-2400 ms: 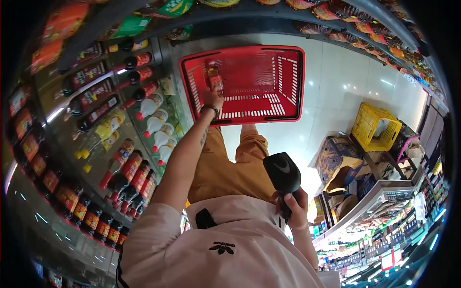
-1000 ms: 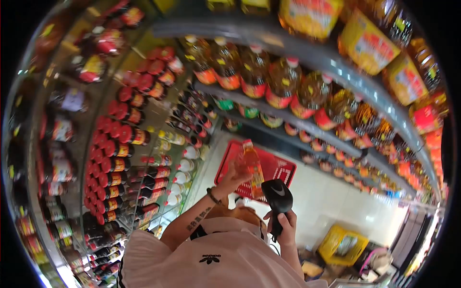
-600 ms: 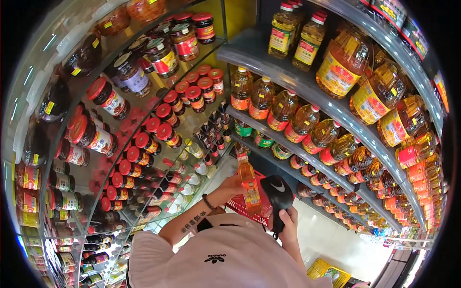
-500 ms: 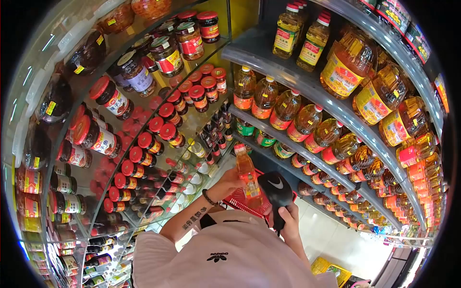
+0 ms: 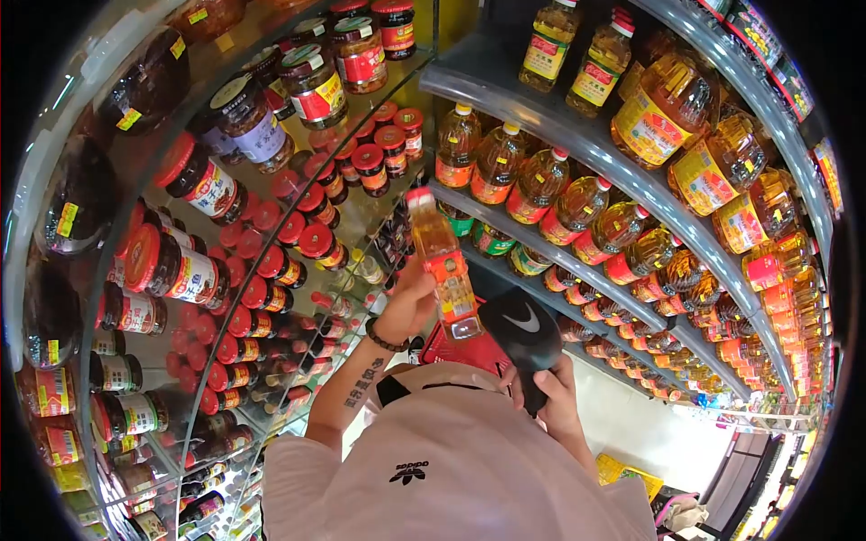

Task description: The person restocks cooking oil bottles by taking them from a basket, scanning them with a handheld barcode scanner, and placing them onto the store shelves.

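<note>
My left hand (image 5: 408,302) is closed round a small bottle of amber cooking oil (image 5: 444,261) with a red cap and a red label. The bottle tilts, its cap towards the upper left and its base towards the lower right. In my right hand (image 5: 557,395) is a black handheld barcode scanner (image 5: 516,329), gripped by its handle. The scanner's wide head is right beside the bottle's base; I cannot tell whether they touch. Below both hands, partly hidden by my body, shows a red shopping basket (image 5: 456,350).
Glass shelves with red-capped sauce jars (image 5: 194,275) line the left side. Dark shelves (image 5: 541,108) on the right carry rows of oil bottles (image 5: 577,209) and larger oil jugs (image 5: 654,113). A yellow crate (image 5: 622,473) is on the floor at lower right.
My left hand has raised the oil bottle up and to the left. The scanner has turned and its head is now beside the bottle's base. The view has shifted slightly.
</note>
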A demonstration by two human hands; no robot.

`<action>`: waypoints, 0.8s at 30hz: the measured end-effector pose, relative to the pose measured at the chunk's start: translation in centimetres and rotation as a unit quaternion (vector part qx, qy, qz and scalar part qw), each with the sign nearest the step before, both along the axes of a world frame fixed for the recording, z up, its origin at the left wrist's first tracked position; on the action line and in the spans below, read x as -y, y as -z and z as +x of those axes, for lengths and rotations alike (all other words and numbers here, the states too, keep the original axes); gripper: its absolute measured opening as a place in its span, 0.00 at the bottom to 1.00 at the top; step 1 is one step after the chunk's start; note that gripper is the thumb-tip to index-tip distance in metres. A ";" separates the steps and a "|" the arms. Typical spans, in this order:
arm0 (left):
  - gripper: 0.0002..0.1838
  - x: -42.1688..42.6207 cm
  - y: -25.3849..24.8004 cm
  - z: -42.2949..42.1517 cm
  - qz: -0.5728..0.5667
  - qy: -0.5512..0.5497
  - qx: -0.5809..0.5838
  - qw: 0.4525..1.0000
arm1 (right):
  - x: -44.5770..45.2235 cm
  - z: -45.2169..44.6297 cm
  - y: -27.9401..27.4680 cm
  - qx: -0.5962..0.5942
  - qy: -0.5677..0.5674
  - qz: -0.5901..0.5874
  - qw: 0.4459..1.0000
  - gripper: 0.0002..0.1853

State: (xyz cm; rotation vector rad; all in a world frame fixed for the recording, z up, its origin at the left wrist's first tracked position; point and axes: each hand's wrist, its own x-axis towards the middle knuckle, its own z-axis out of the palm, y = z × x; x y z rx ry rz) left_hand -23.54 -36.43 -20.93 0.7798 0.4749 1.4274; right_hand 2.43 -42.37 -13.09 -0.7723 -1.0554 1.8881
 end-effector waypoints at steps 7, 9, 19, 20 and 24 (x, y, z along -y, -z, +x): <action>0.34 -3.6 -7.3 2.7 0.015 0.066 0.197 0.978 | 0.6 -0.5 -3.2 -0.062 -0.003 -0.015 0.998 0.36; 0.37 -3.6 -8.8 3.0 0.038 0.001 0.081 0.996 | 1.2 -0.8 -3.5 -0.072 0.014 -0.017 0.997 0.38; 0.34 -3.7 -4.9 3.8 -0.046 0.048 0.122 0.990 | 2.4 -1.3 -2.3 -0.088 0.022 -0.010 0.996 0.37; 0.34 -3.5 -4.8 3.9 -0.051 0.051 0.105 0.992 | 2.4 -1.3 -2.2 -0.090 0.021 -0.007 0.996 0.36; 0.34 -3.6 -3.9 4.2 -0.054 0.030 0.112 0.992 | 2.3 -1.4 -2.2 -0.087 0.022 -0.015 0.996 0.34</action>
